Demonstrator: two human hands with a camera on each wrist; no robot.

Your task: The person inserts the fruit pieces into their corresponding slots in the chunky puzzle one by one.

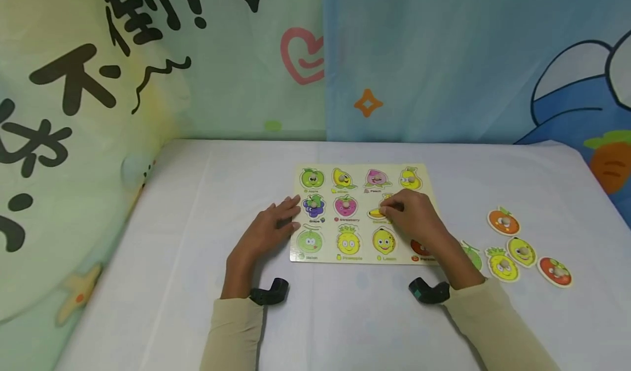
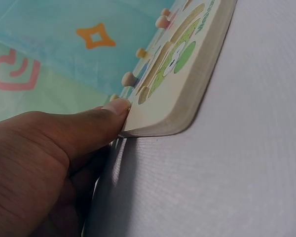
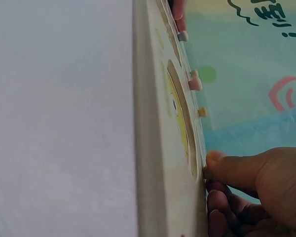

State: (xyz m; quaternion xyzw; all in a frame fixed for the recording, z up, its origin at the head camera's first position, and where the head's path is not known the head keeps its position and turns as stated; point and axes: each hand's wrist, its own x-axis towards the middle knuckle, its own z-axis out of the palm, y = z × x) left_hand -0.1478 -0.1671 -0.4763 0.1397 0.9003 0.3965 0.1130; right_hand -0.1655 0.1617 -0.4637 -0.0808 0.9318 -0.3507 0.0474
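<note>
A wooden fruit puzzle board point(image 1: 366, 231) lies flat on the white table. My left hand point(image 1: 268, 228) rests at the board's left edge, its fingers extended and its thumb point(image 2: 106, 118) on the corner. My right hand point(image 1: 416, 212) pinches the small knob of the yellow banana piece point(image 1: 374, 213) in the middle row, partly covering it. Knobbed pieces sit in the upper rows, among them the apple point(image 1: 313, 178), grapes point(image 1: 314, 205) and strawberry point(image 1: 345, 206). Along the bottom row show printed recesses for the melon point(image 1: 309, 241), pineapple point(image 1: 348, 243) and lemon point(image 1: 384, 241).
Loose pieces lie right of the board: an orange point(image 1: 504, 222), a lemon point(image 1: 521, 251), a pineapple point(image 1: 503, 265), a red fruit point(image 1: 555, 272) and a green melon point(image 1: 472, 256) partly behind my right forearm. A printed cloth point(image 1: 424, 58) hangs behind the table.
</note>
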